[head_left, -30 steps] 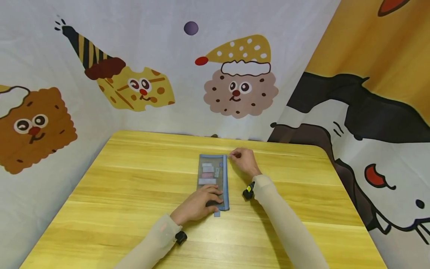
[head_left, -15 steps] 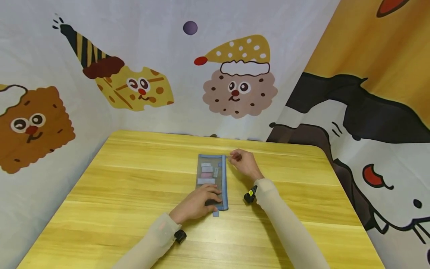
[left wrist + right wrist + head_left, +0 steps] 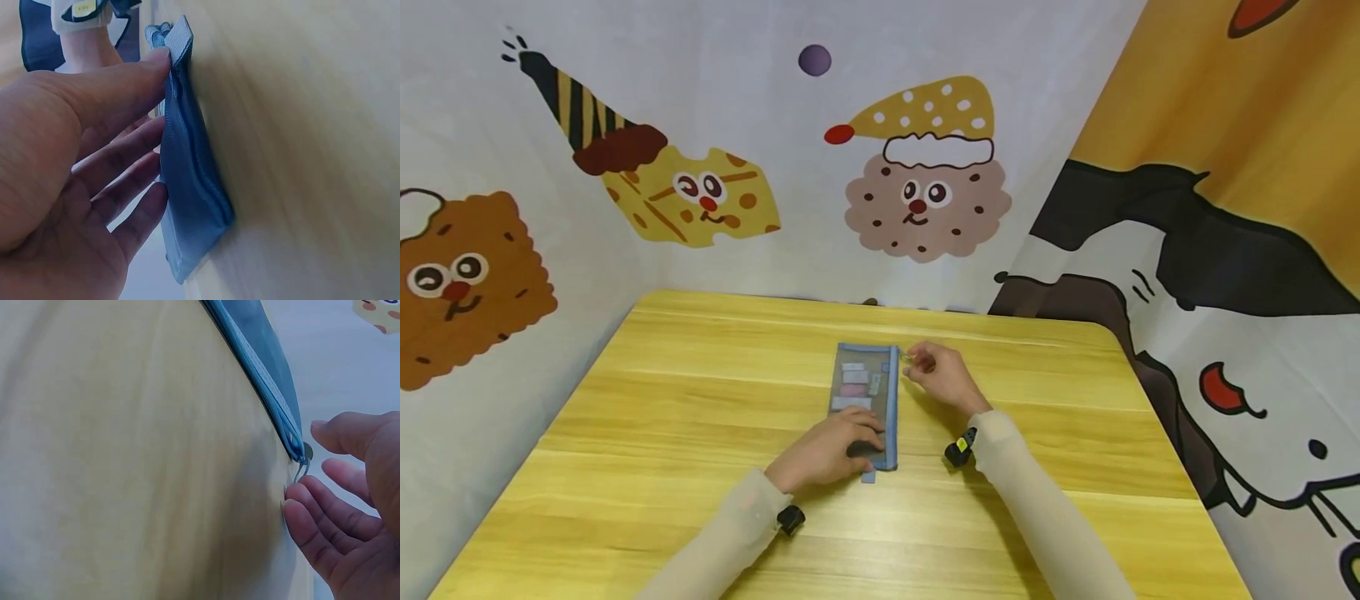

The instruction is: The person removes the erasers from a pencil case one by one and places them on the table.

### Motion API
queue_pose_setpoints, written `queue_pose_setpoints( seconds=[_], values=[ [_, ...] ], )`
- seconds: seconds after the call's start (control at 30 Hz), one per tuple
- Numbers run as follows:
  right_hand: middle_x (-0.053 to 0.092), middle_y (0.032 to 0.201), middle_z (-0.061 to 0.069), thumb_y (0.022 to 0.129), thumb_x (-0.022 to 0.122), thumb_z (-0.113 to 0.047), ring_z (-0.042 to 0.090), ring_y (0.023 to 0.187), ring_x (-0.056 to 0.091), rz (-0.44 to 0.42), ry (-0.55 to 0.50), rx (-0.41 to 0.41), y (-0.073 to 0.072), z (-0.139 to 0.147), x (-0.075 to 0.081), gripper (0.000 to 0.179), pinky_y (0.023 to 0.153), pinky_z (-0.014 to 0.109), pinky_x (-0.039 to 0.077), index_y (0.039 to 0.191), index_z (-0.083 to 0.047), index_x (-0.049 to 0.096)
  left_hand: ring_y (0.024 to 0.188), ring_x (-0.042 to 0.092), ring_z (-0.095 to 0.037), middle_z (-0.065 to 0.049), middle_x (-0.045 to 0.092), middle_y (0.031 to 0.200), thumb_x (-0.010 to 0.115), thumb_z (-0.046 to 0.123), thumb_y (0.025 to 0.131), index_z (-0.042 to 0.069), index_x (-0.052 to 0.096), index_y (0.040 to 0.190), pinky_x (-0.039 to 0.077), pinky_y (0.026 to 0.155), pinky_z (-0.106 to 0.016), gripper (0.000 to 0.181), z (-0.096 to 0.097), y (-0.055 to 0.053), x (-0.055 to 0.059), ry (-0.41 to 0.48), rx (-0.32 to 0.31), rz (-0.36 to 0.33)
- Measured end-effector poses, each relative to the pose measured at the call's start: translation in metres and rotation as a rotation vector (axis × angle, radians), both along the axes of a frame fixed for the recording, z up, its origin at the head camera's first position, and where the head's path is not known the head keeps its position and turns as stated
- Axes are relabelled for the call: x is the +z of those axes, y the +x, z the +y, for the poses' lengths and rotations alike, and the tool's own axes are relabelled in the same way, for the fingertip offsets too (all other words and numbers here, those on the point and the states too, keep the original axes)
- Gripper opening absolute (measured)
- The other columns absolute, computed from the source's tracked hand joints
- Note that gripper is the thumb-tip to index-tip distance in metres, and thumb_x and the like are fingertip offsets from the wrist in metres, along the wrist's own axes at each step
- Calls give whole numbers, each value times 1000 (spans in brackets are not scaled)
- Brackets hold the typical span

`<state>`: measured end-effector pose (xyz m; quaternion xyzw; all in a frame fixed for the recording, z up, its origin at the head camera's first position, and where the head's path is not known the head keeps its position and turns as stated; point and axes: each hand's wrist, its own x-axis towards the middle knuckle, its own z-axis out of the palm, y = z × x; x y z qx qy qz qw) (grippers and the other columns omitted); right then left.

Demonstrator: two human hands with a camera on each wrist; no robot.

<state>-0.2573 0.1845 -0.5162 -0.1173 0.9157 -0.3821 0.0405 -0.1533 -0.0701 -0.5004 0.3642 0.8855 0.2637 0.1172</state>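
A flat zipper pouch (image 3: 842, 385) with blue edging and a see-through grey face lies on the table, pale and pink rectangles showing on its face. My left hand (image 3: 829, 446) rests on its near end, fingers extended and spread; in the left wrist view the thumb and fingertips touch the pouch (image 3: 187, 169), close to its small fabric tab (image 3: 179, 39). At the far right corner, my right hand (image 3: 942, 372) is beside the zipper pull. The right wrist view shows a thin cord loop (image 3: 302, 467) at that corner, between the separated thumb and bent fingers, not pinched.
The wooden table (image 3: 700, 375) reaches back to a white cloth (image 3: 737, 100) printed with cartoon snacks. On the right hangs a cloth with a large cartoon animal (image 3: 1225, 400). Each wrist wears a small black camera.
My right hand has drawn slightly back toward me, and its fingers and thumb have parted at the pouch corner. My left hand stays on the pouch. The head view has turned slightly right.
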Motion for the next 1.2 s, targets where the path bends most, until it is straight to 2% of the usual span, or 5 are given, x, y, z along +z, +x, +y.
queue_pose_setpoints(
  seconds=[0.5,0.67,0.87,1.03,1.2],
  values=[
    [72,88,0,94,76,-24,11,77,62,-33,31,34,22,0,-2,16,68,26,52,105,-12,75,135,53,-28,-5,65,136,78,24,92,13,76,119,45,115,-48,29,-6,-2,3,70,61,-9],
    [72,88,0,94,76,-24,12,76,63,-70,12,37,25,0,0,16,66,26,53,104,-11,74,140,48,-34,-11,64,137,79,26,92,13,76,117,43,116,-53,28,-5,-5,4,155,163,-14],
    [71,87,2,94,76,-23,13,71,64,-121,-17,34,27,2,1,16,62,28,55,103,-11,74,136,47,-37,-19,57,143,79,32,91,8,73,125,47,109,-55,42,3,-11,8,203,319,1],
    [72,87,2,94,76,-23,13,69,65,-129,-32,39,28,1,1,15,61,27,55,103,-12,74,138,44,-40,-22,51,149,79,38,90,7,68,133,45,108,-61,54,15,-16,10,183,452,4],
    [72,86,2,94,77,-21,12,72,63,-104,-37,55,28,-1,0,13,64,26,53,102,-11,76,142,36,-43,-22,43,155,78,45,88,9,61,141,40,107,-69,66,28,-18,10,108,538,-20]
  ],
)
